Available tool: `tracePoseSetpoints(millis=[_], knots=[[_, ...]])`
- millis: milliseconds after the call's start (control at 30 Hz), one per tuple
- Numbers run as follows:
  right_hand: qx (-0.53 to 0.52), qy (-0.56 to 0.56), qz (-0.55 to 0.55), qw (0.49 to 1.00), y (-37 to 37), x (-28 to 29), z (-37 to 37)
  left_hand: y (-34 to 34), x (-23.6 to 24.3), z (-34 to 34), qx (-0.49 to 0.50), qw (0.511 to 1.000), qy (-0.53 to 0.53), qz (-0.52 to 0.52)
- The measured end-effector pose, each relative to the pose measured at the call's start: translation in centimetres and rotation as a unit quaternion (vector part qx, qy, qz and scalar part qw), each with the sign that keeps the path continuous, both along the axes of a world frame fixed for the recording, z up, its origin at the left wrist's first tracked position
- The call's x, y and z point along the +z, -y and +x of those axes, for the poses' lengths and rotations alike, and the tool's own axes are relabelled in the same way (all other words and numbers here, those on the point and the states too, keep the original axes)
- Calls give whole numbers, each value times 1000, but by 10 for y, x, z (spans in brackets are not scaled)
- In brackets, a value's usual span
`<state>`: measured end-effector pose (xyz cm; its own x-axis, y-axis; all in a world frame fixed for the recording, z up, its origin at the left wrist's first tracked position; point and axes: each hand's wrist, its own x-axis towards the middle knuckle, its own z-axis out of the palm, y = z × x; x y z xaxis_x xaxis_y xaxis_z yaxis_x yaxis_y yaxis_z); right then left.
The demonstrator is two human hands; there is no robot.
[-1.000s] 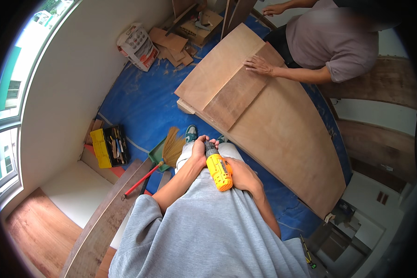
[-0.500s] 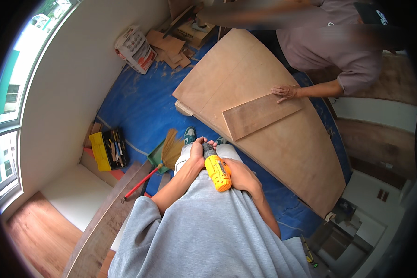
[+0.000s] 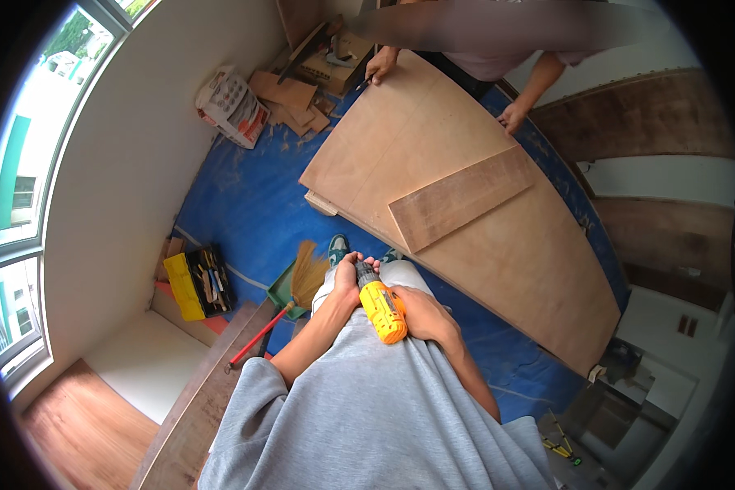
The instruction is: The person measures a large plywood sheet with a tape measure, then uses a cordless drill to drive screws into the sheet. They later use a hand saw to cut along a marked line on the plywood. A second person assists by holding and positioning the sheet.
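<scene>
My left hand is closed around the chuck end of a yellow drill, held at my waist. My right hand grips the drill's handle, mostly hidden under its body. Ahead of me lies a large plywood sheet with a short rectangular board on top. A co-worker bends over the far side, one hand at the sheet's upper corner and the other at its far edge.
A blue sheet covers the floor. To the left are an open yellow toolbox, a straw broom, a green dustpan and leaning planks. A white sack and cardboard scraps lie by the wall.
The short board has shifted right and turned on the plywood. The co-worker's hands moved from it to the sheet's far edges. My hands stayed on the drill.
</scene>
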<state>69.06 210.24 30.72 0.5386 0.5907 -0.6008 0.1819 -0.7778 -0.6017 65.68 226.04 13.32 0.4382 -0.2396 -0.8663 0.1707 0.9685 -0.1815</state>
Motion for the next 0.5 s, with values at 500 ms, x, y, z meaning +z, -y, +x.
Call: tracePoseSetpoints(millis=[500], knots=[[-6,5,9,1000,3,-2,-5,-3,20,4,-1,1000,4,18]])
